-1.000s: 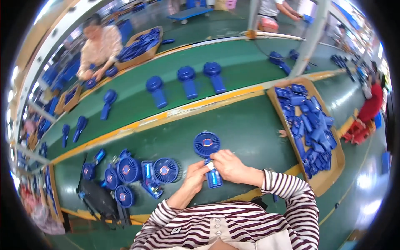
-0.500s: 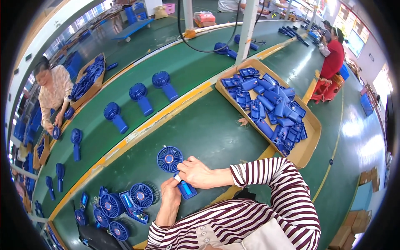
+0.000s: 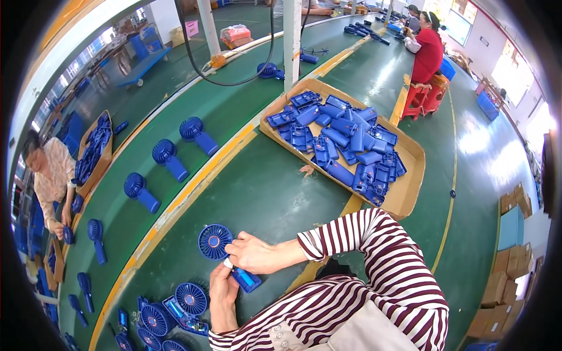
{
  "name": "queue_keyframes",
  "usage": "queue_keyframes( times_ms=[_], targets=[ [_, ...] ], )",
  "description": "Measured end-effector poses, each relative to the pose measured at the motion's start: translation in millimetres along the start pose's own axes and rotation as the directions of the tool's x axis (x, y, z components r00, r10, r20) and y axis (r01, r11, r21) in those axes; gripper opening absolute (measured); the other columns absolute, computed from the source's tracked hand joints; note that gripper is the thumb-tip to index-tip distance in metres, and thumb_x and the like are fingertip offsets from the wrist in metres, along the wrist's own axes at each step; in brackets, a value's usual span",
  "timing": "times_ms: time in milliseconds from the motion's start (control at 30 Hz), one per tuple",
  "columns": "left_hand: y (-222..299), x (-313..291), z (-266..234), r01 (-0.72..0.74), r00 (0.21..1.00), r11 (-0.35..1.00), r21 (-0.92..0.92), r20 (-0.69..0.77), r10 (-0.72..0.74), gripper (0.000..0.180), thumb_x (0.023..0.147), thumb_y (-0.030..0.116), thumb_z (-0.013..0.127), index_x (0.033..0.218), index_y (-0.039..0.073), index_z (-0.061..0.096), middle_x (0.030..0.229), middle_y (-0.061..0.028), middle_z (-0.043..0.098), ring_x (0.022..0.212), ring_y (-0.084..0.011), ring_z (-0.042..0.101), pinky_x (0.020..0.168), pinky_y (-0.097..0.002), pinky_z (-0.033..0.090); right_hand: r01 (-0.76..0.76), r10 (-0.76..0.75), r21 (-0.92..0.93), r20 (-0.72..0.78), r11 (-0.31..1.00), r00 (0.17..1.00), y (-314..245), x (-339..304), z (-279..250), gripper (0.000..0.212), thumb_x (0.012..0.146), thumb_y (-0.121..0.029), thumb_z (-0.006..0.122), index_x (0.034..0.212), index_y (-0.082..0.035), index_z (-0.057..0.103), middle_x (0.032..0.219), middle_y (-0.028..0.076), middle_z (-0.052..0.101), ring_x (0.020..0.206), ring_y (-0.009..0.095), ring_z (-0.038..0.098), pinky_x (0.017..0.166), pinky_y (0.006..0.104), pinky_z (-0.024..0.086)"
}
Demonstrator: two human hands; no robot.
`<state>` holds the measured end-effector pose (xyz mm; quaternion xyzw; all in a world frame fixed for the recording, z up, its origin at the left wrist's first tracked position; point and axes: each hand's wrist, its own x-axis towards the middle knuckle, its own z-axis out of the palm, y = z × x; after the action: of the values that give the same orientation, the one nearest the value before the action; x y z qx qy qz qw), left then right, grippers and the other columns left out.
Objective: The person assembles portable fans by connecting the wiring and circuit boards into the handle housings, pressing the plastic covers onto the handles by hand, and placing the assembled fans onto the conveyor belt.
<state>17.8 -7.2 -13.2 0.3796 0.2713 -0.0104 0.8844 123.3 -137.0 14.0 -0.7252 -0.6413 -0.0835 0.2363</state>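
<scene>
A blue handheld fan with a round slatted head lies before me on the green table, its handle open and a light-blue cylindrical battery showing inside. My left hand closes on the handle's left side. My right hand pinches at the neck, where the head meets the handle; a small white piece shows between the hands. My fingertips hide what exactly they grip there. To the left lie several similar open fans, some with batteries and a circuit board exposed.
A cardboard tray of blue handle shells stands at the far right of my table. Beyond a yellow-edged rail, a green conveyor belt carries several fans. A white post rises behind the tray. Co-workers sit left and far right.
My view has swung to the right, so the table and tray appear farther left. Both hands stay on the same fan, with only slight finger movement.
</scene>
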Motion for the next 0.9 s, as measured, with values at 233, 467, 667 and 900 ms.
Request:
queue_keyframes(
  times_ms=[233, 467, 667, 900],
  targets=[
    [1.2, 0.9, -0.9, -0.037, 0.998, 0.999, 0.030, 0.060, 0.035, 0.020, 0.083, 0.006, 0.056, 0.098, -0.006, 0.054, 0.095, -0.0103, 0.060, 0.086, -0.0166, 0.058, 0.078, -0.0281, 0.046, -0.016, 0.016, 0.025, -0.018, 1.000, 1.000, 3.2, 2.2, 1.8, 0.008, 0.062, -0.014, 0.058, 0.065, -0.007, 0.056, 0.073, 0.006, 0.047, 0.072, 0.020, 0.049, 0.066, 0.0334, 0.033],
    [-1.8, 1.6, 4.8, -0.105, 0.994, 0.994, 0.031, 0.039, 0.104, 0.020, 0.083, 0.006, 0.055, 0.098, -0.006, 0.055, 0.095, -0.0101, 0.061, 0.084, -0.0160, 0.058, 0.077, -0.0271, 0.047, -0.043, 0.043, 0.014, 0.009, 0.999, 0.999, 0.3, 8.4, -7.2, 0.008, 0.062, -0.014, 0.057, 0.064, -0.007, 0.055, 0.071, 0.006, 0.047, 0.071, 0.020, 0.049, 0.067, 0.0335, 0.033],
    [-5.4, -5.1, -1.7, -0.200, 0.977, 0.979, 0.047, -0.065, 0.203, 0.019, 0.080, 0.005, 0.056, 0.095, -0.006, 0.056, 0.094, -0.0085, 0.060, 0.085, -0.0153, 0.057, 0.077, -0.0262, 0.045, -0.037, 0.035, -0.045, -0.046, 0.998, 0.998, -8.5, 12.9, -1.1, 0.009, 0.063, -0.016, 0.055, 0.063, -0.007, 0.054, 0.070, 0.006, 0.047, 0.069, 0.020, 0.049, 0.066, 0.0345, 0.034],
    [13.1, -1.3, 16.1, -0.402, 0.889, 0.900, 0.169, -0.164, 0.428, 0.016, 0.080, 0.007, 0.057, 0.091, -0.003, 0.057, 0.087, -0.0101, 0.062, 0.078, -0.0173, 0.059, 0.071, -0.0283, 0.046, -0.208, 0.344, 0.470, -0.224, 0.858, 0.912, -4.3, 12.2, -17.8, 0.032, 0.071, -0.015, 0.057, 0.098, 0.000, 0.052, 0.092, 0.015, 0.056, 0.087, 0.035, 0.054, 0.076, 0.0417, 0.044]
  ],
)
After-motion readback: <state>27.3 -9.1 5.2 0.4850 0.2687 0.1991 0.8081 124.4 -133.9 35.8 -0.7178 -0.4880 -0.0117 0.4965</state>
